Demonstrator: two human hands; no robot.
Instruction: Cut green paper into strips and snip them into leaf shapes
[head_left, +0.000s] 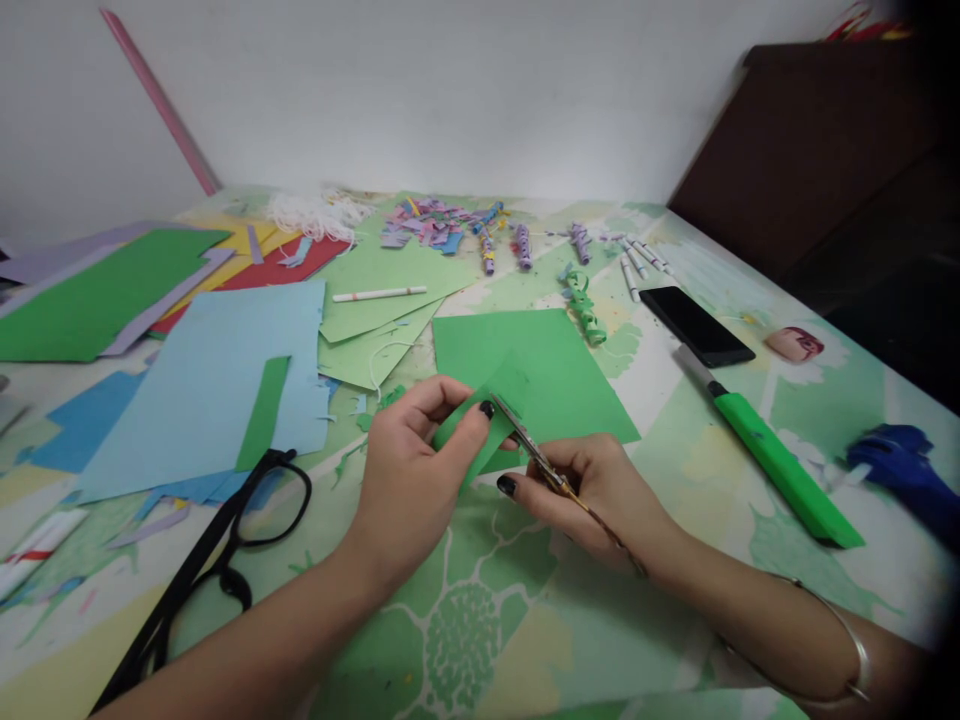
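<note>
In the middle of the head view, my left hand pinches a folded piece of green paper between thumb and fingers. My right hand is closed around the handles of small scissors, whose blades point up and left against the paper near my left thumb. Beneath and behind both hands lies a larger green sheet flat on the table. A narrow green paper strip rests to the left on a light blue sheet.
Black eyeglasses lie at front left. On the right are a green box cutter with its blade out, a black phone and a blue item. Decorated paper rolls, paper scraps and white string sit at the back.
</note>
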